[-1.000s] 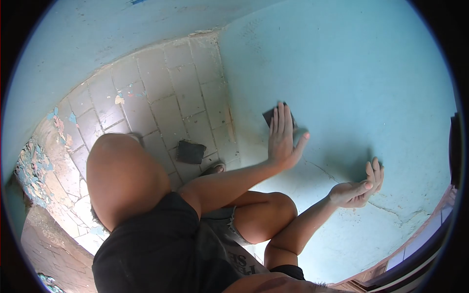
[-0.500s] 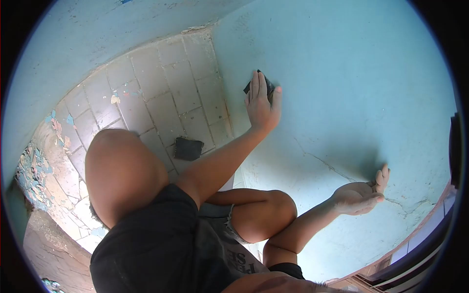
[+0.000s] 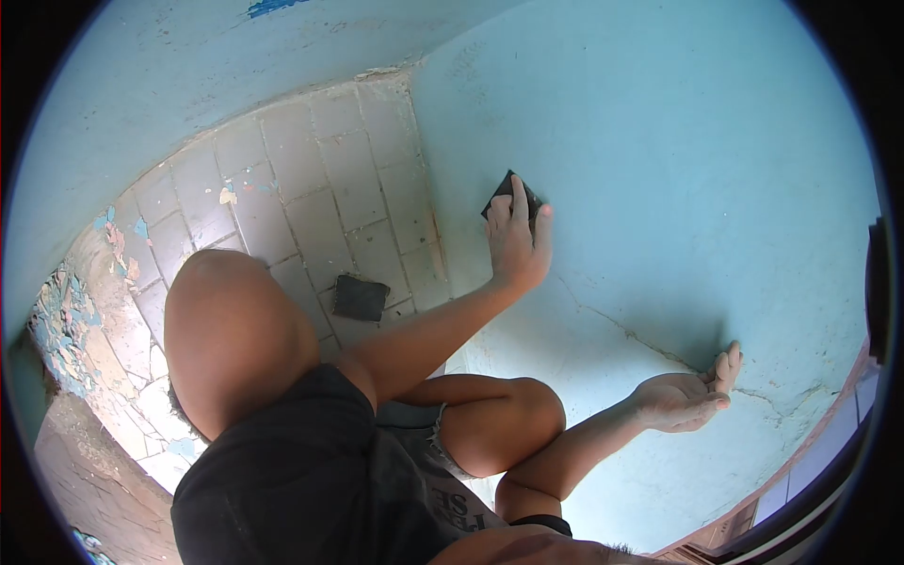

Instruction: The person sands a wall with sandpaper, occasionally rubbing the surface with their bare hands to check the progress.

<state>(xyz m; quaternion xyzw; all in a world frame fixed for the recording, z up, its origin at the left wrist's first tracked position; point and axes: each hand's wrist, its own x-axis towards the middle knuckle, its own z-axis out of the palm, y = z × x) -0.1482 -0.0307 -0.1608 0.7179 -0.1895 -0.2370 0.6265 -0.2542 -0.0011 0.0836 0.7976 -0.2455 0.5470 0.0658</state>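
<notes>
A dark, thin square sheet (image 3: 499, 195) is pressed flat on the light blue wall (image 3: 640, 141) under the fingers of my left hand (image 3: 518, 240). One finger stretches over the sheet, and its upper corner pokes out past the fingertips. Lower down at the right, my right hand (image 3: 683, 394) rests against the wall near a crack, palm turned up, fingers spread a little and holding nothing. A second dark sheet (image 3: 361, 298) lies on the tiled floor (image 3: 311, 226), left of my left forearm.
My bent knees (image 3: 235, 330) are at the left and lower middle. Another blue wall (image 3: 235, 56) runs along the upper left, its peeling paint flakes (image 3: 66, 320) at the floor edge. Dark slatted objects (image 3: 800, 518) stand at the lower right.
My left hand has moved down in the view along the wall with its sheet, and more of the sheet shows. The view has shifted slightly; my right hand stays at the wall.
</notes>
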